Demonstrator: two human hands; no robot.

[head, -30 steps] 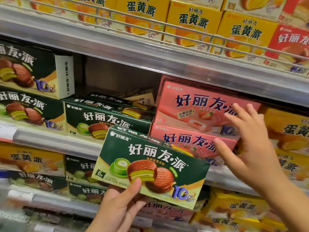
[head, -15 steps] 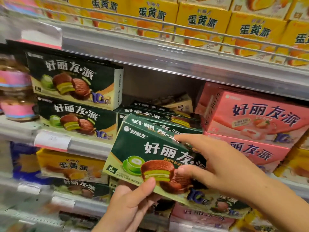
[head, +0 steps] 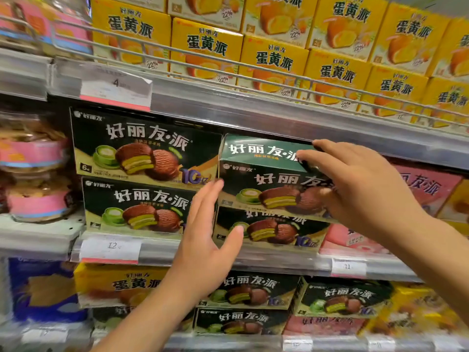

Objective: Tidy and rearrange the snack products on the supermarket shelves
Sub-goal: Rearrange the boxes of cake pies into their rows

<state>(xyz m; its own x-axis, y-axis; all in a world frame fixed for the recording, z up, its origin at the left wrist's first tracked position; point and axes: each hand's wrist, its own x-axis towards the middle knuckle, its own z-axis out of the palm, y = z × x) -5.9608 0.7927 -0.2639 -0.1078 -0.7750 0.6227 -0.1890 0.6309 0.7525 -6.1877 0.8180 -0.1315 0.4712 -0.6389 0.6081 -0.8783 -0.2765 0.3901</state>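
The right hand [head: 365, 189] grips the green pie box [head: 269, 184] atop another green box [head: 266, 232] on the middle shelf [head: 279, 257], long axis left-right, printed front facing out, while the left hand [head: 205, 240] spreads wide, empty.

- The left hand [head: 203, 240] was bare, without glove, ring or watch.
- The right hand [head: 360, 189] was bare too, its fingernails cut short.
- Both forearms showed uncovered as far as the frame's edge; no sleeve was in view.
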